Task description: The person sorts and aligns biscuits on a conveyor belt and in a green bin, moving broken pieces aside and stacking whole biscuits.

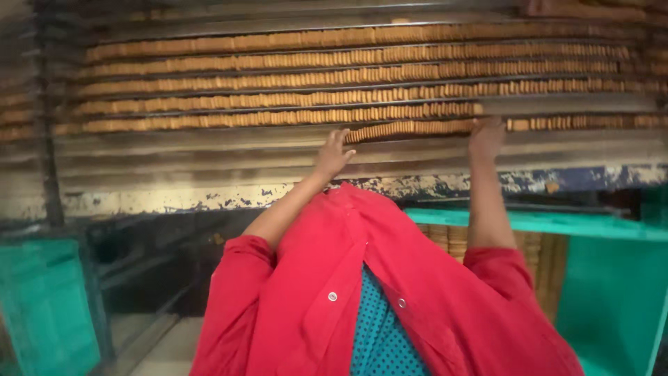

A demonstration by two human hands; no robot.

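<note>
Tan biscuit row (pixel 410 129) on-edge between hands.

Green crates (pixel 612 292), stacked biscuits (pixel 452 240), worn metal ledge (pixel 209 198)

Wide metal conveyor bed (pixel 209 150) with grooved lanes, its front edge (pixel 174 198) showing chipped blue and cream paint. Long rows of tan biscuits (pixel 278 97) stand on edge in the lanes, running left to right. A shorter row (pixel 410 129) lies in the nearest filled lane.
</note>
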